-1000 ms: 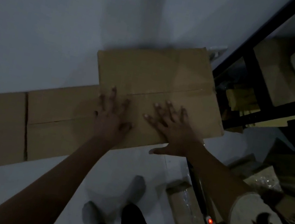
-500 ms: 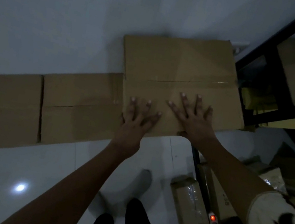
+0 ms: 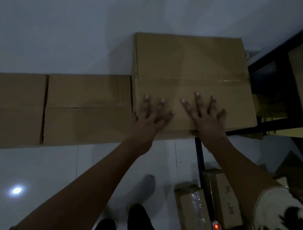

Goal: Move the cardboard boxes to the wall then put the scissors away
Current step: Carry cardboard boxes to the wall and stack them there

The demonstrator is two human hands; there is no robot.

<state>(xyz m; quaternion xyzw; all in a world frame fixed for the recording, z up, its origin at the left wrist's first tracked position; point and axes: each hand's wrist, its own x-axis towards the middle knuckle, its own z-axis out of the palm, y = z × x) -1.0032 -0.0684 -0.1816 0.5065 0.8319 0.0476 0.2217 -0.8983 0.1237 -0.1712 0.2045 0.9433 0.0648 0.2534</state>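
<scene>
two hands, left hand (image 3: pixel 151 115) and right hand (image 3: pixel 206 118), are laid flat with fingers spread on the taped cardboard box (image 3: pixel 191 69), set against the wall (image 3: pixel 83 11), likely pressed to seat it flush. scissors not seen.

The leftmost box (image 3: pixel 4 109) is running off the left side. Things inside the dark rack (image 3: pixel 301 39) are looking too dim to tell.

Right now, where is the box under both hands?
In the head view the cardboard box sits right of centre against the white wall, between a lower box on its left and the black rack on its right.
</scene>
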